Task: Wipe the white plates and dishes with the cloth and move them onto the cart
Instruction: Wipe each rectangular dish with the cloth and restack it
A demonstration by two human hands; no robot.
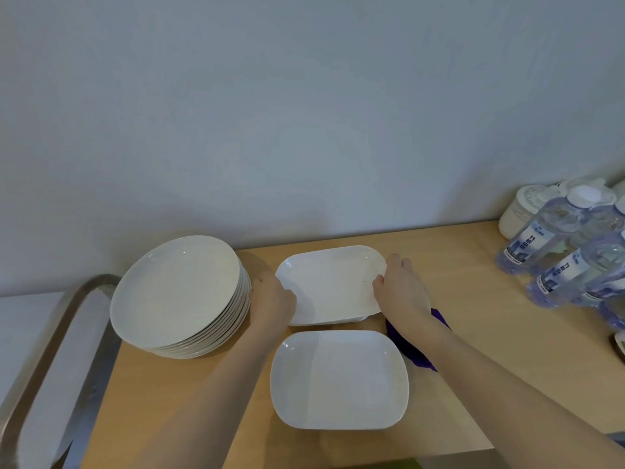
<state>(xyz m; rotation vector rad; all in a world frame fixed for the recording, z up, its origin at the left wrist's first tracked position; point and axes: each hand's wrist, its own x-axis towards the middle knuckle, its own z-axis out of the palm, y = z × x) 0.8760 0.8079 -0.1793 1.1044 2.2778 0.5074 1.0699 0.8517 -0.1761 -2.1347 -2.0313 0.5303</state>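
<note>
A tall stack of round white plates (176,292) stood on the wooden counter, at about nine o'clock from the far rectangular white dish (329,286). That far dish sat tilted atop at least one more like it, gripped at both short ends. At its six o'clock, a second rectangular white dish (339,380) lay flat and untouched. A crumpled purple cloth (411,346) lay at that near dish's two o'clock. The steel cart (64,350) waited at nine o'clock from the stack.

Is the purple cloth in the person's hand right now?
No, the purple cloth lies on the table under the right wrist, while both hands grip the far rectangular dish.
</note>
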